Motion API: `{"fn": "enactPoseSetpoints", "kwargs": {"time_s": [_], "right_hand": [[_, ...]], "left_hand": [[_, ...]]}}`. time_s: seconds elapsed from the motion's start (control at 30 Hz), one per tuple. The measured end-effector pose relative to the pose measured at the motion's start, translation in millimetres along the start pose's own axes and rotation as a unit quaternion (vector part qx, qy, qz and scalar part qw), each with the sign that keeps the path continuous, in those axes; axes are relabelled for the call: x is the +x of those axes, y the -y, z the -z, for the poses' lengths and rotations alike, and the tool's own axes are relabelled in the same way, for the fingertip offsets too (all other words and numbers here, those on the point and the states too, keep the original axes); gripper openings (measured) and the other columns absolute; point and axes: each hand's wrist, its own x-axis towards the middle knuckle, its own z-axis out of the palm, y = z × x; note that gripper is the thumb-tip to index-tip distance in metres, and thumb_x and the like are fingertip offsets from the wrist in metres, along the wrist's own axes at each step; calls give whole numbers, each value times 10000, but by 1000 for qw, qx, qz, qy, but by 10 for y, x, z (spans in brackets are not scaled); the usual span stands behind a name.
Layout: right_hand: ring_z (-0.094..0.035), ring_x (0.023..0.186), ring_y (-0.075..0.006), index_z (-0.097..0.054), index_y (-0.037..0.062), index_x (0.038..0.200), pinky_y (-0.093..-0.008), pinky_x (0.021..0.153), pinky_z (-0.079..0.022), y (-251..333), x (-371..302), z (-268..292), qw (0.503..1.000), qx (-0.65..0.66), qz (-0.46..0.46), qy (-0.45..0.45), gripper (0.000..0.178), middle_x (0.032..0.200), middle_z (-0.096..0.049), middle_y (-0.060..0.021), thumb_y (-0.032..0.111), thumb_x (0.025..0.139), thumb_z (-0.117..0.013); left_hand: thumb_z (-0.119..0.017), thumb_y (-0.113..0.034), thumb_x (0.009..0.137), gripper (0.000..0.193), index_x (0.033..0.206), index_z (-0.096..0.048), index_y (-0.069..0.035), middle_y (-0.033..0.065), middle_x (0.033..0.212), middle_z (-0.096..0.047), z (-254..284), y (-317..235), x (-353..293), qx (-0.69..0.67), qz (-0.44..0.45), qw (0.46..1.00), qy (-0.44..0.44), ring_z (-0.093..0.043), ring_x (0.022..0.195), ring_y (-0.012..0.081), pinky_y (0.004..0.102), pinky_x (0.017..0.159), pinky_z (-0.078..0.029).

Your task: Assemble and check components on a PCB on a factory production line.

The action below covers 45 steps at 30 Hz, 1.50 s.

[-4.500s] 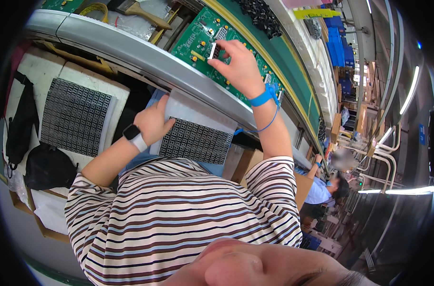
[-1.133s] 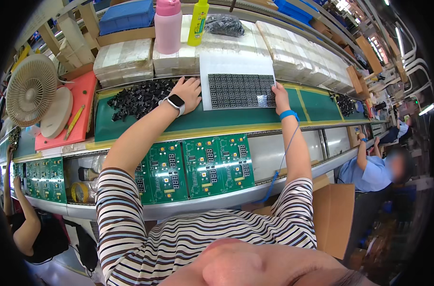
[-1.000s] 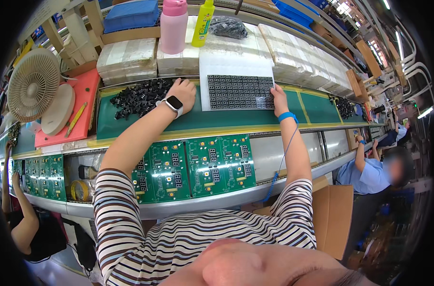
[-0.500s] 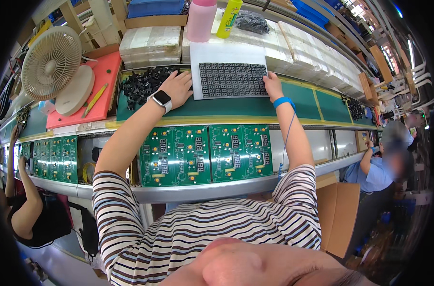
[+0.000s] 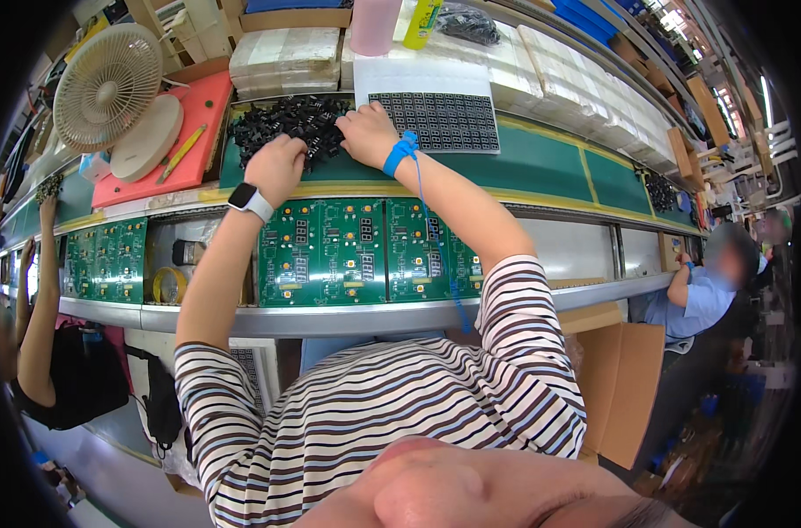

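Observation:
A heap of small black parts [image 5: 288, 119] lies on the green work surface ahead of me. My left hand [image 5: 277, 165], with a watch on its wrist, is closed at the heap's near edge, fingertips among the parts. At its right edge my right hand [image 5: 368, 135], wearing a blue wrist strap, has its fingers curled down. What either hand pinches is too small or hidden to name. Behind my right hand, rows of black digit displays [image 5: 444, 121] lie on a white foam sheet [image 5: 427, 77]. Nearer me are green circuit boards [image 5: 323, 253], partly covered by my right arm.
On the left a white fan [image 5: 110, 88] stands by a red foam board [image 5: 189, 114] with a yellow cutter [image 5: 181, 154]. White wrapped blocks [image 5: 286, 60] and a pink bottle [image 5: 374, 28] line the back. Co-workers sit left and right. The strap's blue cord hangs across the boards.
My right hand has left the right edge of the display sheet and moved left to the heap. My left hand has drawn back to the heap's near edge, its fingers now curled. The view has shifted slightly.

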Motion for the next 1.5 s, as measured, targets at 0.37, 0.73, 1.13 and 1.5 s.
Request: {"fn": "enactPoseSetpoints", "kwargs": {"time_s": [0.37, 0.73, 1.13, 1.5], "right_hand": [[-602, 867, -294, -674, 124, 878, -458, 807, -417, 167, -107, -5, 996, 64, -57, 13, 170, 856, -634, -109, 145, 778, -538], [-610, 833, -335, -661, 91, 867, -465, 736, -477, 12, -134, -53, 985, 132, -105, -35, 158, 898, -612, -156, 150, 780, -543], [-575, 884, -270, -663, 66, 1045, -346, 770, -474, 388, -1440, 1006, 903, 405, -41, 134, 272, 943, -589, -107, 139, 783, -674], [-548, 871, -239, -647, 90, 919, -374, 856, -378, 560, -1875, 769, 964, 250, -44, 75, 192, 884, -568, -53, 155, 746, -697]], "left_hand": [[-636, -162, 796, 229, 989, -527, -103, 143, 895, -581, -301, -179, -280, 91, 78, 992, 50, -612, 827, 335, 438, 667, -513], [-526, -100, 827, 211, 1035, -560, -92, 186, 881, -585, -214, -124, -217, 46, 70, 996, -2, -611, 798, 374, 454, 673, -502], [-660, -117, 782, 231, 987, -562, -78, 116, 856, -614, 125, -670, -911, -88, -66, 981, 157, -605, 847, 306, 410, 708, -489], [-684, -60, 714, 244, 933, -577, -53, 86, 907, -595, 3, -632, -1009, -62, -124, 981, 138, -549, 867, 289, 383, 775, -458]]}}
